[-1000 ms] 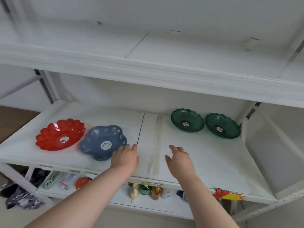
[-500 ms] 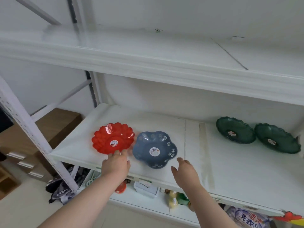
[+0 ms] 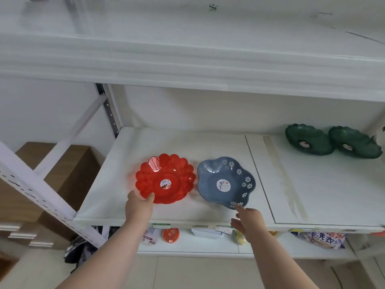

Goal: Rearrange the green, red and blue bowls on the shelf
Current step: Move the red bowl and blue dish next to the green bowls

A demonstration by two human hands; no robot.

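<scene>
A red scalloped bowl (image 3: 165, 180) and a blue flower-patterned bowl (image 3: 226, 182) sit side by side on the left half of the white middle shelf (image 3: 112, 188). Two dark green bowls (image 3: 309, 141) (image 3: 356, 144) stand at the shelf's back right, overlapping slightly. My left hand (image 3: 138, 207) is at the red bowl's front rim, thumb on top of the rim and fingers closed at its edge. My right hand (image 3: 246, 220) is open just in front of the blue bowl, a fingertip touching its near rim.
A white upper shelf (image 3: 187, 65) overhangs the bowls. A slanted white upright (image 3: 37, 188) crosses at the left, with a brown cardboard box (image 3: 68, 163) behind it. The lower shelf (image 3: 198, 245) holds small bottles, a white tray and a printed bag (image 3: 318, 239).
The view swung left, away from the green bowls. My left hand went from the blue bowl's side to the red bowl's front rim. My right hand came up to the blue bowl's near rim.
</scene>
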